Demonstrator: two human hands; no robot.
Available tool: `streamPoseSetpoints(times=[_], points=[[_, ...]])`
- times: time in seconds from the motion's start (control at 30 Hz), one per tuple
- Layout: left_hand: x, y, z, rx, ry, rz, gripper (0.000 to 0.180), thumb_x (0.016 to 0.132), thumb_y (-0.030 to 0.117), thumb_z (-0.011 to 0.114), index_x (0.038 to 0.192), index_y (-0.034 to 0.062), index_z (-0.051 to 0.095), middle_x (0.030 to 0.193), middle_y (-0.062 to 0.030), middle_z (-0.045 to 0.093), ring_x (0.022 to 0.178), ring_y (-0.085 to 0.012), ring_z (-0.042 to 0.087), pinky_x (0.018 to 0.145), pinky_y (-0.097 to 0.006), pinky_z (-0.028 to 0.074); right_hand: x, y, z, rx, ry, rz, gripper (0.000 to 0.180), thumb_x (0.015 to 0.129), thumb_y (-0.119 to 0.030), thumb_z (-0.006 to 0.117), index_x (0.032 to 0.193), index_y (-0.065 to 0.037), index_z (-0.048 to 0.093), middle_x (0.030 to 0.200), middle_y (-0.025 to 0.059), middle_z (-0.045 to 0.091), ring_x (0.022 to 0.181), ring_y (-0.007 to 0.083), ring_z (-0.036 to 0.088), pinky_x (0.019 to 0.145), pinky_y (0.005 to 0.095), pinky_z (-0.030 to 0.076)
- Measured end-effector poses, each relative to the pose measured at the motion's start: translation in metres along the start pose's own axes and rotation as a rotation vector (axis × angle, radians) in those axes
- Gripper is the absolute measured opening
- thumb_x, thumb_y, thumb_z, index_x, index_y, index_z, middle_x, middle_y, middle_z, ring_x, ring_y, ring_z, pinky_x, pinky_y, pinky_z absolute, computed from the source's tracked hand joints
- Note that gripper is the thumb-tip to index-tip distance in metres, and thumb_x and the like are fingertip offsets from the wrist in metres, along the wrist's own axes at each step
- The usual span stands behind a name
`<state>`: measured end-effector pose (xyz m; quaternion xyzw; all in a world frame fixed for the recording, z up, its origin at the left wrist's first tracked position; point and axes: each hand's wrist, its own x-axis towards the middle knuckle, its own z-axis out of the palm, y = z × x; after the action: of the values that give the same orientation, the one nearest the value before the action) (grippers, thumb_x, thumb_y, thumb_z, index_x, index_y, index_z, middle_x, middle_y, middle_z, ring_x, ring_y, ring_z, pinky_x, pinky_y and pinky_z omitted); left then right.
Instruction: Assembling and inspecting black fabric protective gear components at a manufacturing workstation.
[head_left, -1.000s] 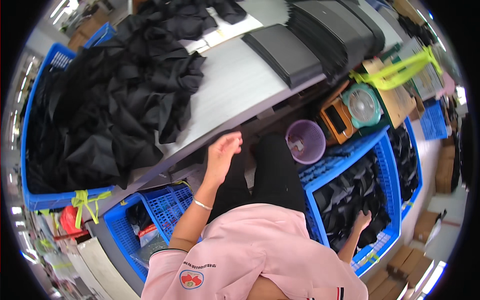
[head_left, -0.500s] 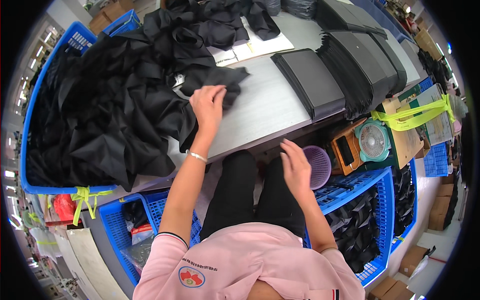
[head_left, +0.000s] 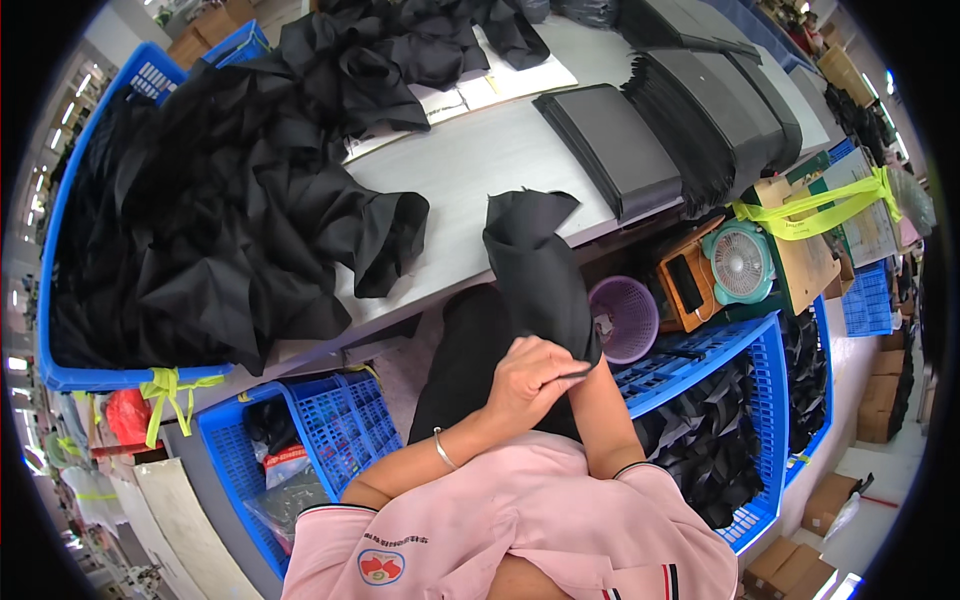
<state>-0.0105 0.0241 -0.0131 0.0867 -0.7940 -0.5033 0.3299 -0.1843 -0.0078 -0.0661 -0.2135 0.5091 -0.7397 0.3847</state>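
A black fabric piece, shaped like an open-ended bag or sleeve, is drawn over my right hand. My right forearm enters its lower opening, and the hand and fingers inside are hidden. My left hand pinches the hem of that opening close to my right wrist. The upper end of the piece stands up with a folded flap, just in front of the table edge. To the left, a big heap of similar loose black fabric pieces spills from a blue crate onto the grey table.
Stacks of flat black pieces lie at the table's right. Below them are a purple basket, a teal fan and a phone on a wooden stand. Blue crates holding black pieces stand right; another blue crate stands left.
My left hand has brought a black piece from the heap toward my body. The piece now covers my right hand, which was bare and open before. The left hand grips its hem.
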Motion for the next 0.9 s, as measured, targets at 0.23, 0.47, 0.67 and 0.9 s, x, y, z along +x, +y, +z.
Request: streamPoseSetpoints(times=[0.23,0.47,0.67,0.9], points=[[-0.045,0.027,0.013,-0.288,-0.152,-0.155,0.015,0.084,0.001,0.071,0.098,0.0030,0.074,0.095,-0.0072,0.069,0.086,-0.0216,0.062,0.075,-0.031,0.050,-0.015,-0.004,-0.013,0.724,0.032,-0.030,0.035,0.103,-0.031,0.043,0.096,-0.008,0.069,0.154,0.0161,0.043,0.143,0.0309,0.038,0.116,0.0520,0.032],[-0.009,-0.008,0.005,-0.294,0.331,-0.405,0.015,0.097,0.007,0.057,0.095,-0.0041,0.066,0.093,-0.0098,0.067,0.083,-0.0159,0.061,0.077,-0.027,0.048,-0.076,0.033,-0.010,0.448,-0.087,0.237,0.044,0.106,-0.040,0.045,0.099,0.000,0.062,0.103,0.0142,0.063,0.107,0.0257,0.058,0.105,0.0365,0.042],[0.031,-0.039,0.003,-0.139,0.465,-0.370,0.024,0.098,0.017,0.059,0.091,-0.0037,0.069,0.084,-0.0111,0.068,0.080,-0.0168,0.062,0.078,-0.029,0.048,-0.123,0.056,0.044,0.337,0.383,0.009,0.036,0.106,-0.028,0.044,0.110,0.002,0.063,0.102,0.0127,0.065,0.099,0.0224,0.061,0.096,0.0356,0.048],[0.056,-0.109,-0.033,-0.479,0.545,-0.504,0.025,0.095,0.021,0.064,0.092,-0.0025,0.073,0.077,0.0007,0.068,0.069,-0.0072,0.057,0.066,-0.025,0.048,-0.165,-0.004,0.063,-0.186,0.049,-0.106,0.019,0.093,-0.011,0.067,0.095,-0.001,0.051,0.082,0.0004,0.048,0.076,0.0082,0.041,0.070,0.0232,0.037]])
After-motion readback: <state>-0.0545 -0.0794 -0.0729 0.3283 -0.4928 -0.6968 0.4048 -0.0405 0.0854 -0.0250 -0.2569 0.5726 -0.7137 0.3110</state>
